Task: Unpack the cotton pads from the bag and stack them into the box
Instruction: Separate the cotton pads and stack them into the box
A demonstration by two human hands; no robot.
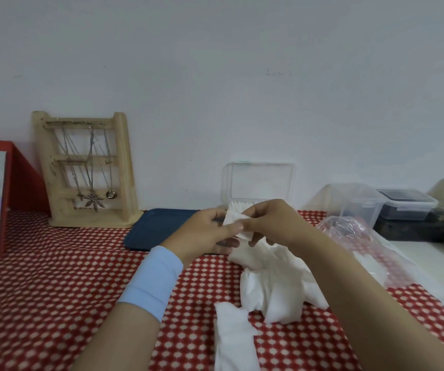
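One white cotton pad [233, 223] is up in the air just in front of the open clear box [258, 183], pinched between the left hand [204, 234] and the right hand [271, 220]. I think this is the stacking step, so next the pad must go flat into the box. Both arms reach forward over the loose pile of pads [274, 279], with the bag [363, 236] just to the right.

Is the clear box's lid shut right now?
No: the clear box has its lid standing upright, and stacked cotton pads show at its base.
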